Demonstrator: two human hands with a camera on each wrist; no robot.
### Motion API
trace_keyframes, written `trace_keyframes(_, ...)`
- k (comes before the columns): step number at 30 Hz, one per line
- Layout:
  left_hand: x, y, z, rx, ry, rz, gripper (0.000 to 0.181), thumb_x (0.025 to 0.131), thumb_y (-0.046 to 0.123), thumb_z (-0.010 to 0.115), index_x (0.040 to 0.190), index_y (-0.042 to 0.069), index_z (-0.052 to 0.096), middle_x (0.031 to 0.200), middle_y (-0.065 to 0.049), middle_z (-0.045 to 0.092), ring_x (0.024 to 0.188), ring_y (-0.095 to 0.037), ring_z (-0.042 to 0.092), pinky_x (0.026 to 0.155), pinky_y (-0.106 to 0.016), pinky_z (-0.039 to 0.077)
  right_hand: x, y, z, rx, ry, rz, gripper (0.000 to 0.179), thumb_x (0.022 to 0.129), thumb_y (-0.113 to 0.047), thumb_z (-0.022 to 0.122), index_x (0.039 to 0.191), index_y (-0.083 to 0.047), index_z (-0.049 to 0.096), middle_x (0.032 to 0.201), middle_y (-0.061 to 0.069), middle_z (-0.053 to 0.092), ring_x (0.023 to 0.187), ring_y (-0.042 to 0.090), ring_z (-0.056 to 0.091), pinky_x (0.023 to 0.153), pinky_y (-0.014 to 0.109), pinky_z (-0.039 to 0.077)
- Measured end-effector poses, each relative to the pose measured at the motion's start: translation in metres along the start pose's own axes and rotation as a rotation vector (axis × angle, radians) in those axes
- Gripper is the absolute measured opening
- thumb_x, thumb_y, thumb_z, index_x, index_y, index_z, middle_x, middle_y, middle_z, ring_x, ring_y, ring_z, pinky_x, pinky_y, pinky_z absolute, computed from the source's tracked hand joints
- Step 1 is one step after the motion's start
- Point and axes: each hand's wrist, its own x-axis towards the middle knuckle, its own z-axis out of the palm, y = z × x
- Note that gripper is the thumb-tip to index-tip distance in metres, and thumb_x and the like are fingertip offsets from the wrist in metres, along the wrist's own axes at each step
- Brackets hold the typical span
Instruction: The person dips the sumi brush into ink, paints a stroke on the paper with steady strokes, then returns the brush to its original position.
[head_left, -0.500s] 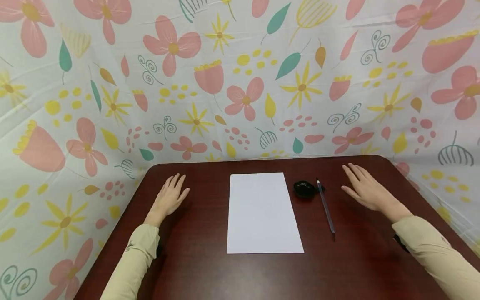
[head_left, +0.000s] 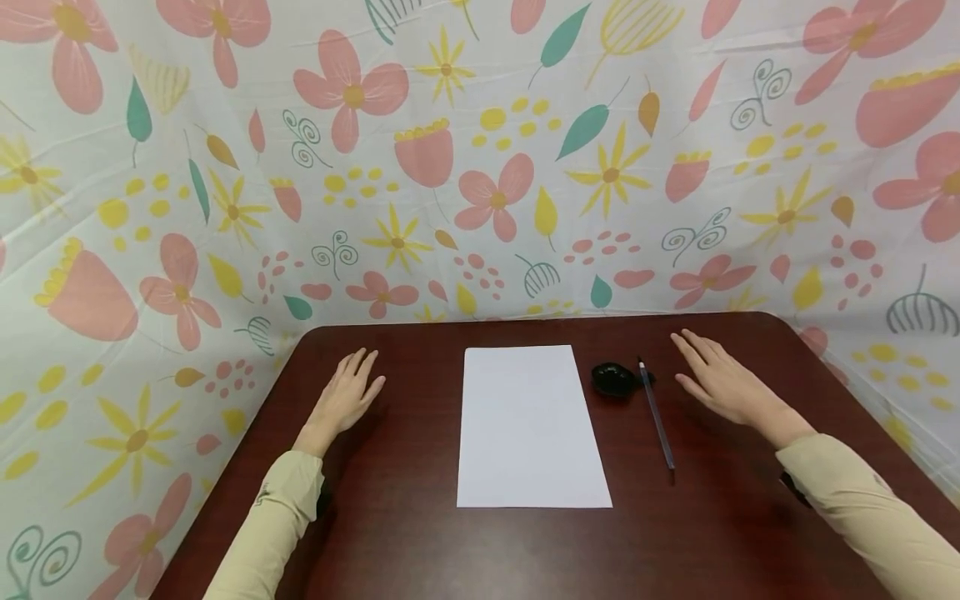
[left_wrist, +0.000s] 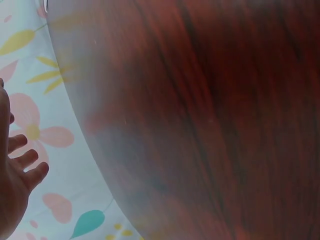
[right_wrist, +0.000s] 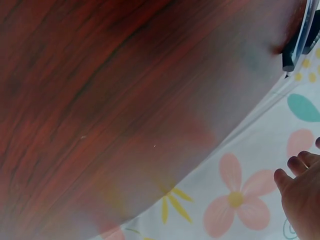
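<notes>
My left hand [head_left: 343,400] is over the left part of the table, fingers extended and slightly spread, holding nothing. In the left wrist view its fingers [left_wrist: 31,172] show at the left edge. On the right, my right hand [head_left: 727,385] is also empty, its fingers reaching forward and left. A slim pen [head_left: 657,417] with a see-through barrel lies just left of that hand, apart from it. Beside the pen's upper end is a glossy black rounded object [head_left: 612,379], its kind unclear. A blank white sheet of paper [head_left: 531,429] lies between the hands.
The dark red-brown table [head_left: 540,550] has rounded far corners. Close behind it and along its sides hangs a white cloth [head_left: 480,250] printed with flowers and leaves.
The whole head view has shifted slightly to the right. My right hand has moved a little left, nearer the pen; the left hand keeps its pose. Paper, pen and black object stay put.
</notes>
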Motion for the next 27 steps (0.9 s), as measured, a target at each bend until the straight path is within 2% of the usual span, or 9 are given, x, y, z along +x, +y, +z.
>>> trace_keyframes(7,0.001,0.004,-0.002,-0.131,-0.03,-0.006,0.059,0.104,0.033,0.042,0.151,0.001,0.027,0.155,-0.029,0.02,0.141,-0.047,0.021,0.107,-0.061,0.033,0.005,-0.007,0.0,0.022,-0.039,0.015,0.073,0.095,-0.017,0.061,0.153,-0.001,0.02,0.148,0.033,0.03,0.129,0.049,0.034,0.098,0.06,0.035)
trace_keyframes(16,-0.002,0.012,0.004,-0.135,-0.03,0.026,0.057,0.104,0.032,0.043,0.15,0.0,0.029,0.154,-0.029,0.023,0.141,-0.047,0.024,0.108,-0.06,0.033,0.007,-0.011,0.0,0.016,-0.037,0.007,0.074,0.093,-0.015,0.063,0.153,-0.004,0.021,0.148,0.028,0.034,0.129,0.044,0.038,0.094,0.059,0.043)
trace_keyframes(27,-0.004,0.021,0.009,-0.138,-0.045,0.033,0.056,0.103,0.034,0.044,0.15,0.005,0.033,0.151,-0.026,0.033,0.139,-0.043,0.032,0.108,-0.057,0.035,0.01,-0.016,0.0,-0.011,0.039,-0.033,0.07,0.086,-0.009,0.068,0.147,-0.004,0.035,0.142,0.023,0.044,0.123,0.038,0.046,0.089,0.055,0.048)
